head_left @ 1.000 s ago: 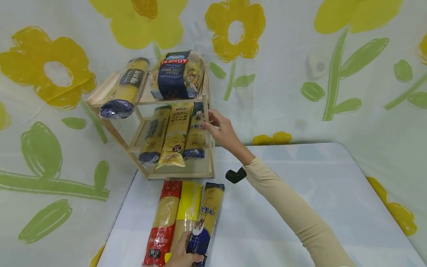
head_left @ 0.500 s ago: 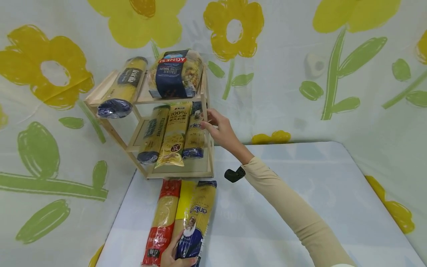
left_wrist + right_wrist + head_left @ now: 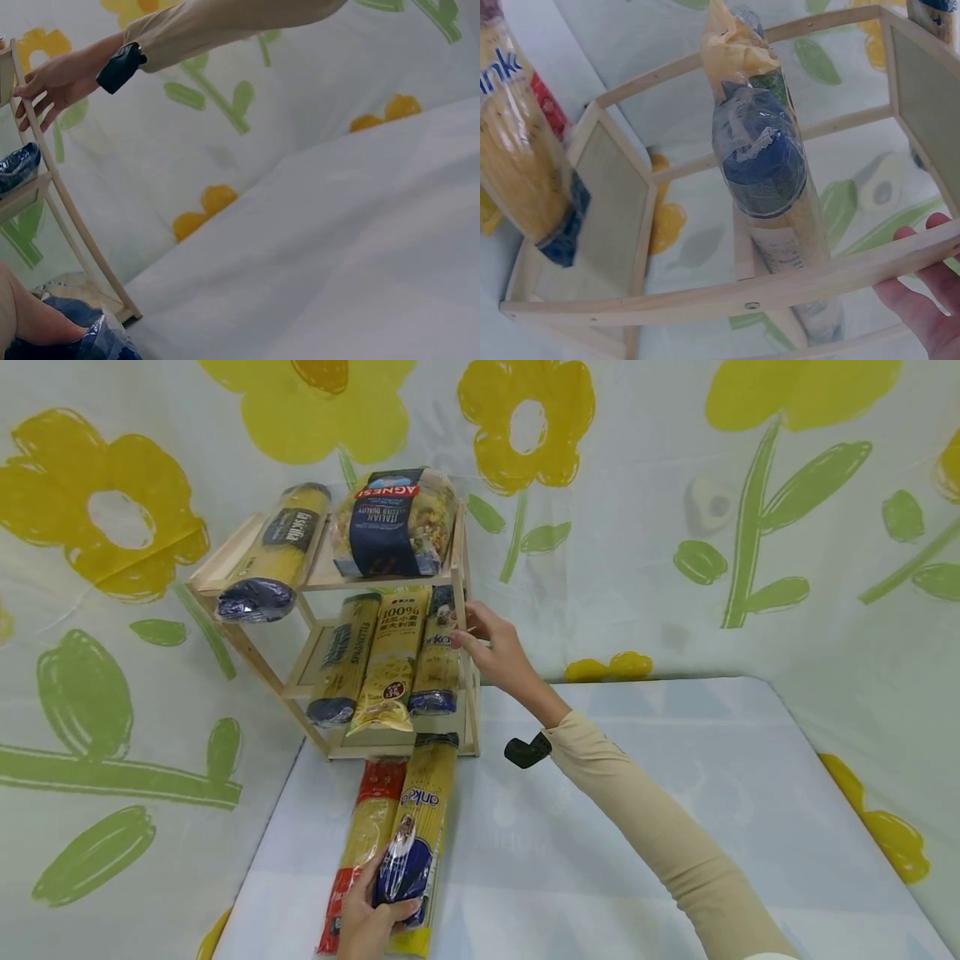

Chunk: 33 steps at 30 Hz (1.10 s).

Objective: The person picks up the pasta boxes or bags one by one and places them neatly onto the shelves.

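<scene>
My left hand (image 3: 366,917) grips the blue end of a spaghetti pack (image 3: 422,814) lettered "anka…". The pack is lifted above the table, its far end in front of the rack's base. Beneath it lie a red spaghetti pack (image 3: 369,818) and a mostly covered yellow pack (image 3: 411,942). On the right side of the wooden rack (image 3: 375,752), my right hand (image 3: 498,647) holds the post; in the right wrist view its fingers and thumb lie either side of the wooden bar (image 3: 750,296). The left wrist view catches only a little of the held pack's blue wrap (image 3: 105,341).
On the rack's middle shelf lean a blue-banded spaghetti pack (image 3: 345,660), a yellow pasta pack (image 3: 390,652) and another blue-ended pack (image 3: 437,664). A la Sicilia pack (image 3: 277,552) and an Agnesi pasta bag (image 3: 393,522) occupy the top. Flowered cloth (image 3: 630,527) hangs behind the table (image 3: 637,760).
My left hand has lifted the spaghetti pack and carried it left and toward the rack, over the yellow pack. The right hand has stayed on the post.
</scene>
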Motion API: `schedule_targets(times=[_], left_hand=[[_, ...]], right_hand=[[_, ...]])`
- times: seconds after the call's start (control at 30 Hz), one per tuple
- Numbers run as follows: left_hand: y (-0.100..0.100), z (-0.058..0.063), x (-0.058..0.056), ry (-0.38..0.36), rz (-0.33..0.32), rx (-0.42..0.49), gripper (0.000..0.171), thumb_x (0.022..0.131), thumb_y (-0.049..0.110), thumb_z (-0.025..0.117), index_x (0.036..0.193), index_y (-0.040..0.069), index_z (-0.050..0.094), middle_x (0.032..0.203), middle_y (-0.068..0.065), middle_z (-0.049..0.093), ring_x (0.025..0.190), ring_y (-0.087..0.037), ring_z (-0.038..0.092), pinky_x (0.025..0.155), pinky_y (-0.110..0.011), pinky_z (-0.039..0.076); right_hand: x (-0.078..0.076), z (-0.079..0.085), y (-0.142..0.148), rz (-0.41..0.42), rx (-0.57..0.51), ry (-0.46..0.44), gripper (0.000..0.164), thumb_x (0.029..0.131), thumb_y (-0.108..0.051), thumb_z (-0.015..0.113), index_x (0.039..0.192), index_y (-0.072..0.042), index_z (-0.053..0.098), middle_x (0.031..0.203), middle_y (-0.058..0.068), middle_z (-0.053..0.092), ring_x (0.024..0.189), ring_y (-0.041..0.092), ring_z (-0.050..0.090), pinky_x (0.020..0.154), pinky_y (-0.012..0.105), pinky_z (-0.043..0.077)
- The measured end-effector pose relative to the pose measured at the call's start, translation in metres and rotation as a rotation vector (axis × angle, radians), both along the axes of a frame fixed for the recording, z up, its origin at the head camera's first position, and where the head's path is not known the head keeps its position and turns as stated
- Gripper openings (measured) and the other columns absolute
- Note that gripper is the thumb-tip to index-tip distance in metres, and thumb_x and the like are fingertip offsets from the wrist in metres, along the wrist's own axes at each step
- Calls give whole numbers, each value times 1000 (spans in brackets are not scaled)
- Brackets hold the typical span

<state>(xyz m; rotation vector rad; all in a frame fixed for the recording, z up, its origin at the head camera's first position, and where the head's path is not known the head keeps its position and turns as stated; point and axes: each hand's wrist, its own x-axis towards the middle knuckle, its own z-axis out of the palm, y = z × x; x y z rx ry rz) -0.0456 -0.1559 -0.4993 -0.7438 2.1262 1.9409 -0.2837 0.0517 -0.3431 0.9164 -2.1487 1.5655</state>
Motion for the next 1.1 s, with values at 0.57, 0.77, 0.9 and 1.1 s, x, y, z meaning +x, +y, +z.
schedule_targets(times=[0.57,0.77,0.9,1.1], left_hand=[[13,3,-68,135,1,118,86,76,-17,65,147,18,33,145,-24,31,120,-51,40,70,-41,55],[22,1,-96,198,-3,113,84,75,-18,65,146,14,35,141,-24,37,114,-45,45,61,-37,56],[28,-1,-115,217,10,113,84,73,-19,66,146,11,36,137,-26,40,111,-44,48,59,-36,56],[38,-8,-137,233,32,150,84,73,-20,64,145,12,38,140,-25,38,114,-43,47,59,-34,55]], right_hand=[[-2,0,-1,26,-37,-6,22,95,-6,56,116,0,55,92,20,64,82,24,65,79,33,51],[0,1,-1,13,-15,4,24,95,-5,56,119,0,54,93,21,64,82,20,65,80,31,50],[-1,2,-1,8,-8,6,24,95,-4,56,119,-1,54,93,22,64,82,22,65,80,32,50],[0,1,0,21,-21,-1,23,96,-9,56,118,-2,55,91,19,65,82,25,65,81,37,50]])
